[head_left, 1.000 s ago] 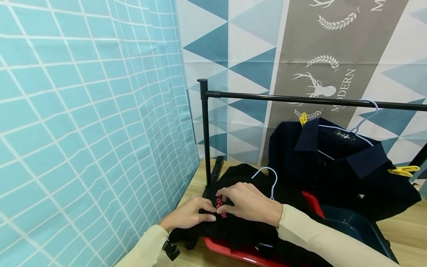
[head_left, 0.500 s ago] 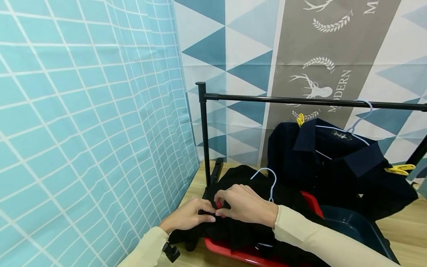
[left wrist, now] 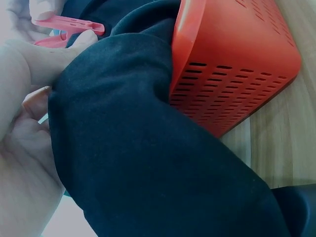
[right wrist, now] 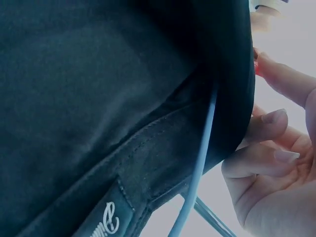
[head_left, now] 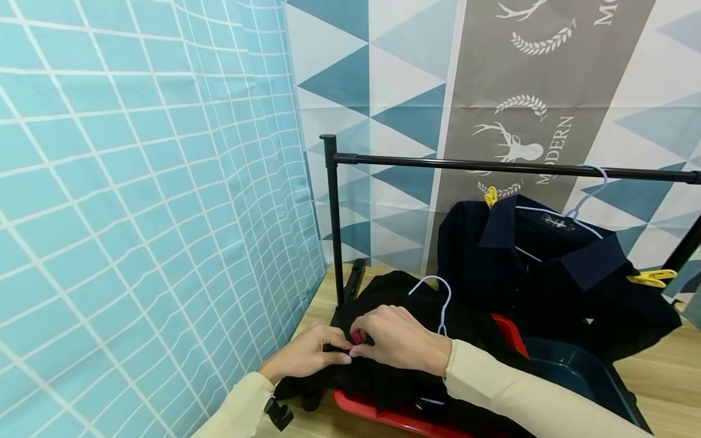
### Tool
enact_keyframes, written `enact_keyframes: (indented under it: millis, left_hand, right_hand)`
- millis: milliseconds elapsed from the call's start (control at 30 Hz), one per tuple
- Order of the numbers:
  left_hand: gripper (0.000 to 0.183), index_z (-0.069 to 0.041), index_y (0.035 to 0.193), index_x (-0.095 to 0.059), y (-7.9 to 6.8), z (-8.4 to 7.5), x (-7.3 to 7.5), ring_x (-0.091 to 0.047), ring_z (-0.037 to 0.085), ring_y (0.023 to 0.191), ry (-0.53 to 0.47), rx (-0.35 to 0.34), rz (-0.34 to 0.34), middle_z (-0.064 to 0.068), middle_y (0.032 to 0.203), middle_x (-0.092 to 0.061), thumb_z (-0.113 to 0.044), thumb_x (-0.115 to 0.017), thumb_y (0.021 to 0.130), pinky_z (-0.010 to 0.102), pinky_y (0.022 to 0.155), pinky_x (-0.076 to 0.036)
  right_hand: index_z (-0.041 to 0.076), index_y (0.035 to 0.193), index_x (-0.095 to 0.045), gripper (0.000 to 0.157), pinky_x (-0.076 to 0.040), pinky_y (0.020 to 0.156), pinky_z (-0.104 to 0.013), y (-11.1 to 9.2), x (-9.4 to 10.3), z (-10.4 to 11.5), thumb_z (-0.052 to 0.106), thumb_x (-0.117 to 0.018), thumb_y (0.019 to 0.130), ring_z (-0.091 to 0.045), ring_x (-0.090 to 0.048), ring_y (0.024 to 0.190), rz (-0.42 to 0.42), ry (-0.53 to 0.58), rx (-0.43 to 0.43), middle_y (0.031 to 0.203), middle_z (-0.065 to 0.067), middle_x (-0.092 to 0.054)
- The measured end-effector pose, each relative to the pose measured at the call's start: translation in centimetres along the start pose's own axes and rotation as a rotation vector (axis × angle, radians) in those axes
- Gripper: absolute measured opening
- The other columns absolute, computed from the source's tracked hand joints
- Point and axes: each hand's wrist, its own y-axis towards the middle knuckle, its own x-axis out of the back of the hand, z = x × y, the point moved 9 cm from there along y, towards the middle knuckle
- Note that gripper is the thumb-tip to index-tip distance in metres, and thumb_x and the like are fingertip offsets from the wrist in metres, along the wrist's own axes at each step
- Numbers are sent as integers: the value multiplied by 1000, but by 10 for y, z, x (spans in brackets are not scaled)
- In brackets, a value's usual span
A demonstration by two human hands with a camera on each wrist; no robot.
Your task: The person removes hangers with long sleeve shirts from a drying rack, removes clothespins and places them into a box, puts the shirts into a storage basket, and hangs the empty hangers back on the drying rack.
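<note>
Red clothespin (head_left: 358, 338), pinched in our right hand (head_left: 397, 339), points lengthwise at the black garment (left wrist: 118, 98) our left hand (head_left: 309, 351) grips alongside.

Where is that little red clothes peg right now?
In the head view, the red clothes peg is low, near the middle, pinched by the right hand, beside the left hand and over the black garment.

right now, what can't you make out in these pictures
- Left wrist view: lower prong tip of the red plastic clothespin, behind the left hand.
- Head view: most of the pale blue curved hanger, under the black fabric garment.
- Right wrist view: end of the white label lettering, cut off by bottom edge.
</note>
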Motion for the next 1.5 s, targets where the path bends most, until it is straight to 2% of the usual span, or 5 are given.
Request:
enact_keyframes:
  millis: [500, 767, 967, 1333, 1500]
  left_hand:
    - [19, -15, 113, -81, -1, 1, 1, -67, 4, 95, -19, 2, -11, -8, 105, -74, -17, -73, 97, 26, 81, -55]
    - [19, -17, 114, -81, 1, 0, 3, -65, 2, 88, 0, -5, -15, -11, 101, -73, -17, -74, 96, 24, 75, -53]
    - [24, -11, 119, -79, 1, -1, 2, -68, 6, 96, -25, 5, -11, -4, 108, -75, -18, -73, 97, 26, 81, -55]
    - [21, -14, 117, -80, 1, 5, 1, -63, 2, 83, 11, 12, -4, -14, 97, -71, -16, -73, 97, 24, 73, -52]
    - [21, -15, 117, -80, 2, 7, 1, -64, 3, 86, 13, 33, 11, -14, 97, -71, -21, -71, 99, 25, 75, -53]
  right_hand:
    - [15, 89, -72, 11, -34, 47, -14, 0, 2, 11, 21, -80, 92, 2, -42, 53, -108, -44, 93, 72, 10, -61]
    - [16, 87, -72, 9, -39, 52, -13, -1, 5, 7, 13, -78, 93, 4, -47, 57, -159, 28, 96, 71, 11, -60]
    - [15, 85, -72, 12, -42, 55, -13, -2, 11, 5, 8, -78, 92, 4, -50, 61, -215, 106, 101, 75, 10, -66]
    - [13, 94, -75, 3, -49, 64, -17, -11, 27, -1, 14, -78, 94, 3, -59, 71, -272, 180, 87, 84, 10, -71]
    - [12, 106, -74, 13, -46, 57, -19, -23, 37, -12, 19, -77, 95, 2, -53, 63, -262, 235, 22, 89, 12, -72]
